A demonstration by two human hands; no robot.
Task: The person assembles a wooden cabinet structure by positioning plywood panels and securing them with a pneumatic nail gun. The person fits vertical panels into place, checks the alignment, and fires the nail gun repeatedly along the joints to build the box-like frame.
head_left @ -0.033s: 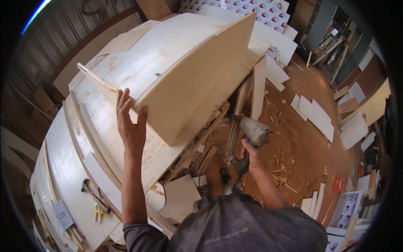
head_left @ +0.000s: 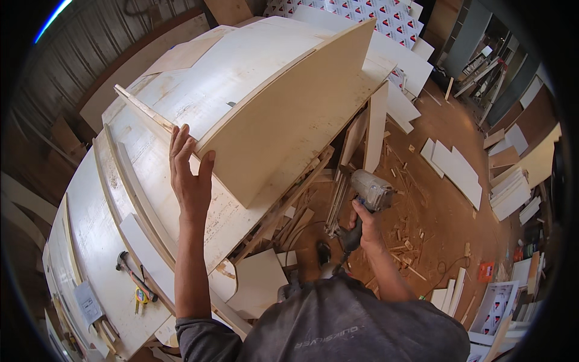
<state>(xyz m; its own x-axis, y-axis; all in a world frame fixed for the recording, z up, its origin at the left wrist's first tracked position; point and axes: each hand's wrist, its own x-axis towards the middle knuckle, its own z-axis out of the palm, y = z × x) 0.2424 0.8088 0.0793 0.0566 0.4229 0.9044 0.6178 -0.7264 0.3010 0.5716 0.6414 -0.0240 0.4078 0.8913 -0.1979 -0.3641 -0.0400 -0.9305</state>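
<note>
My left hand grips the near corner of a tall plywood panel, thumb on its broad face and fingers over the side strip. The panel has a curved top edge and stands upright on a white tabletop. A narrower wooden board meets it at that corner and runs off to the left. In my right hand is a nail gun with a grey metal head, its handle wrapped by my fingers. It hangs off the table's right side, apart from the panel.
A hammer and a yellow tape measure lie at the table's lower left, near a paper sheet. Wood offcuts litter the brown floor. White boards lie to the right, and a hose trails below the nail gun.
</note>
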